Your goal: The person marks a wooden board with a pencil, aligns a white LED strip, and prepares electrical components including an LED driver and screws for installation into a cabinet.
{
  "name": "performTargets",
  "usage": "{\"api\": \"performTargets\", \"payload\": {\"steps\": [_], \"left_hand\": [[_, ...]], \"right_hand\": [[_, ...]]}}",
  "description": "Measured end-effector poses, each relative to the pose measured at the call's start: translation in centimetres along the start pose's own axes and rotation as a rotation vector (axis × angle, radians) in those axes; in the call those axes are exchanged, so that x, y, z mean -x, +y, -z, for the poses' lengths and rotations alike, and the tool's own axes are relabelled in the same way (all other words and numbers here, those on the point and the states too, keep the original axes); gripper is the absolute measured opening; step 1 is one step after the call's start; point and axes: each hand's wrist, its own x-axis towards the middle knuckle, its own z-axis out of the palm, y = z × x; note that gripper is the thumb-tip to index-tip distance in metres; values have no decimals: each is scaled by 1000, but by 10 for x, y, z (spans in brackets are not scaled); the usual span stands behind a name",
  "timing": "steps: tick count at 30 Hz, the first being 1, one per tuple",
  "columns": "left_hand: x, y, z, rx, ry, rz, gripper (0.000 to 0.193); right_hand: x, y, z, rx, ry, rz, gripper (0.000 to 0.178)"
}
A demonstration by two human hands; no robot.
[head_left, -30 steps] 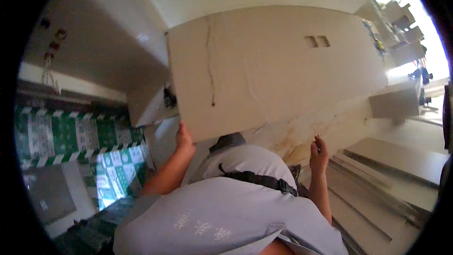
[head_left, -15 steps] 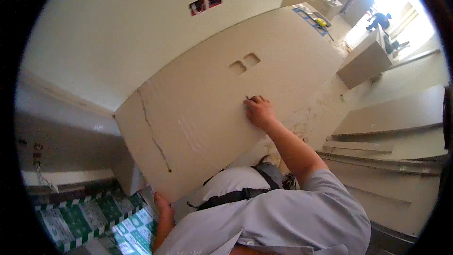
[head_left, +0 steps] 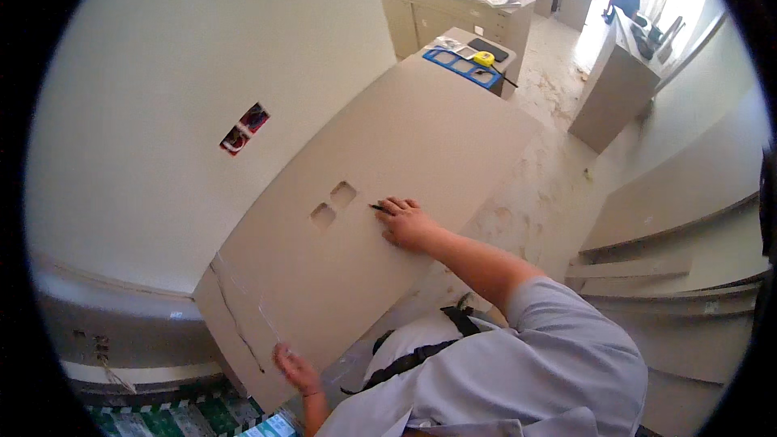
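A large beige panel (head_left: 441,133) lies flat in front of me, with two rounded-square cut-outs (head_left: 343,193) side by side in it. My right hand (head_left: 407,226) rests on the panel just right of these openings. Its fingers are closed on a short dark pen-like stick (head_left: 378,208), whose tip points toward the cut-outs. At the panel's near left part, my left hand (head_left: 297,368) is slightly blurred, fingers stretched and holding nothing. A dark uneven line (head_left: 234,325) runs along the panel's left end, beside that hand.
Beyond the panel's far end lie a blue frame-like template (head_left: 461,66), a yellow tape measure (head_left: 483,58) and a dark flat object (head_left: 489,50). The wall at left has an open double socket box (head_left: 244,129). Boards (head_left: 680,194) lean at right; a person (head_left: 625,0) is far off.
My view has turned, so the panel and wall box appear lower and further left. My left hand has come from the panel's near edge up over its surface. The right keeps the dark stick.
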Motion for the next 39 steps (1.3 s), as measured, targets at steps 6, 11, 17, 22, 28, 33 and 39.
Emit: {"api": "performTargets", "payload": {"steps": [6, 11, 17, 22, 28, 33, 39], "left_hand": [[-26, 153, -108, 74, -583, -317, 37], [-37, 184, -217, 13, -828, -520, 50], [-55, 311, -339, -192, -967, -838, 78], [-69, 393, -397, -520, -1076, -693, 95], [-61, 391, -397, -670, -1075, -547, 104], [-50, 368, -422, -794, -950, -568, 103], [-89, 484, -488, -496, -929, -339, 92]], "right_hand": [[51, 79, 49, -224, 177, -78, 46], [190, 186, 107, -131, 421, -386, 37], [393, 241, 121, 24, 427, -1040, 29], [485, 289, 66, -83, 164, -1295, 31], [494, 392, 110, -311, -28, -1285, 31], [471, 513, 165, -270, -25, -1216, 36], [372, 639, 203, -279, -151, -1009, 39]]}}
